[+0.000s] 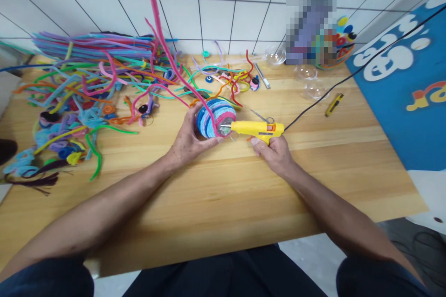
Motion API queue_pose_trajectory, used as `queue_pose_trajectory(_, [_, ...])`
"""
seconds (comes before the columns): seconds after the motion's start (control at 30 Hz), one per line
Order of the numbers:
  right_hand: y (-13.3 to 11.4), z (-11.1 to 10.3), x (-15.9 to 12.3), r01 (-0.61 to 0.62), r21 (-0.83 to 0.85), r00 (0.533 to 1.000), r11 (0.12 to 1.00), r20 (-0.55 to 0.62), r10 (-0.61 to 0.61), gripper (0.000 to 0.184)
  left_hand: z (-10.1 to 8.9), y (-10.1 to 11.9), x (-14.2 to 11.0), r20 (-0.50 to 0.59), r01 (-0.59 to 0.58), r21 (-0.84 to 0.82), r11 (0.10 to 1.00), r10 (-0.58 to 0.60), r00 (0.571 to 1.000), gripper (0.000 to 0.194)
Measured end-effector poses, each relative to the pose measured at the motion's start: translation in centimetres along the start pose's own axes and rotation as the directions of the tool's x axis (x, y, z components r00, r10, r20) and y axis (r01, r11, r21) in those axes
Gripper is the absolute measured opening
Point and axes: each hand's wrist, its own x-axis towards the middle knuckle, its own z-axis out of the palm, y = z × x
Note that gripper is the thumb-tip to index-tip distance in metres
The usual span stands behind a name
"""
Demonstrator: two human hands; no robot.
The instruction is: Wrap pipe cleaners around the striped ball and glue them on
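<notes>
My left hand [190, 137] is closed round the side of a ball wrapped in blue, white and pink pipe cleaners [211, 112]. A bare clear patch shows on the ball's right side. From there a long pink pipe cleaner [160, 32] rises up and leftward out of view. My right hand [273, 151] grips a yellow hot glue gun [256, 128] by its handle. The gun's metal nozzle points left at the clear patch, at or very near its surface; whether it touches I cannot tell. Its black cord [334, 88] runs off to the upper right.
Loose pipe cleaners [104, 79] and a thick bundle [101, 48] cover the back left. Scissors [266, 118] lie behind the glue gun. Farther right are a yellow utility knife [334, 105], clear plastic half-spheres [317, 88] and a bowl of colourful pieces [336, 51]. A tiled wall stands behind.
</notes>
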Motion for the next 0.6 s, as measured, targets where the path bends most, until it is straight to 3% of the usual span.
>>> queue_pose_trajectory(0.2, [-0.43,0.03,0.14,-0.06,0.129,0.998,0.99,-0.024,0.064,0.062,-0.17,0.36,0.25,0.014,-0.014,0.047,0.999,0.013,1.0,0.112])
queue_pose_trajectory(0.43, [-0.5,0.05,0.16,-0.051,0.121,0.997,0.991,-0.044,0.057,0.063,-0.07,-0.24,-0.14,0.006,0.021,0.003,1.0,-0.021,1.0,0.116])
queue_pose_trajectory(0.6, [-0.71,-0.18,0.09,0.024,0.02,1.0,1.0,0.004,-0.024,0.05,-0.15,0.09,0.0,0.012,0.008,0.018,1.0,-0.008,1.0,0.113])
